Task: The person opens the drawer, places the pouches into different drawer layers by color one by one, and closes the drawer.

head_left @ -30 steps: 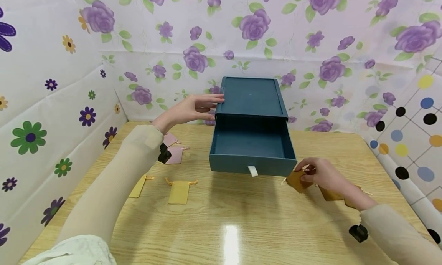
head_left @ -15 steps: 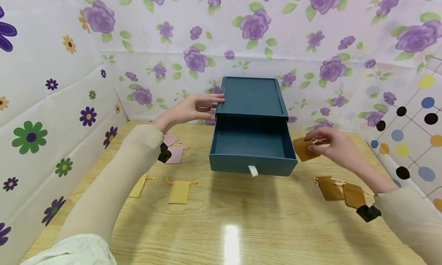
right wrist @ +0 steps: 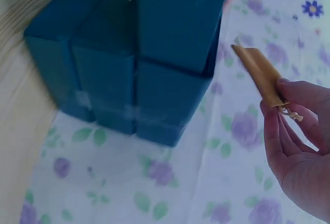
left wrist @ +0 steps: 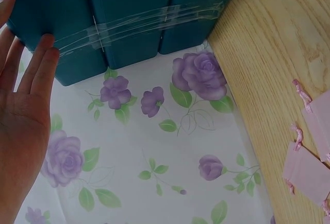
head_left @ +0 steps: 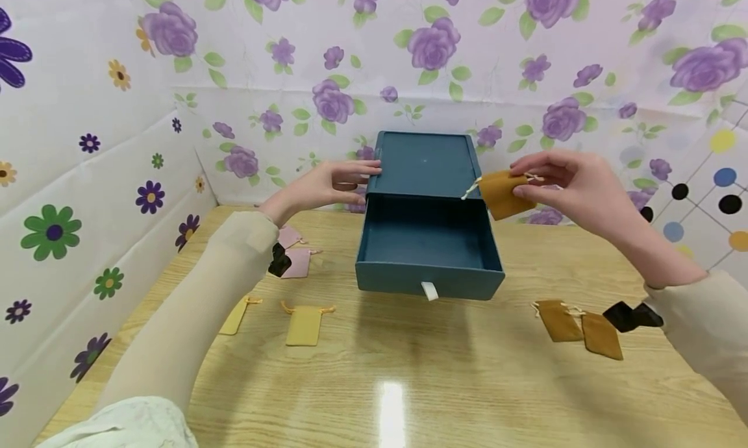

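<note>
Pouch (head_left: 504,198) higher, seemingly near drawer (head_left: 393,277)

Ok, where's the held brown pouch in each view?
Head: brown pouch right of centre, in the right hand.
Left wrist: not in it.
Right wrist: brown pouch right of centre, slightly above mid-height.
Shared landmark: blue drawer unit, in all three.

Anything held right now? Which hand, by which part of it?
Right hand pinches a brown pouch by one corner of its drawstring edge. Left hand grips nothing; fingers rest against the drawer unit.
</note>
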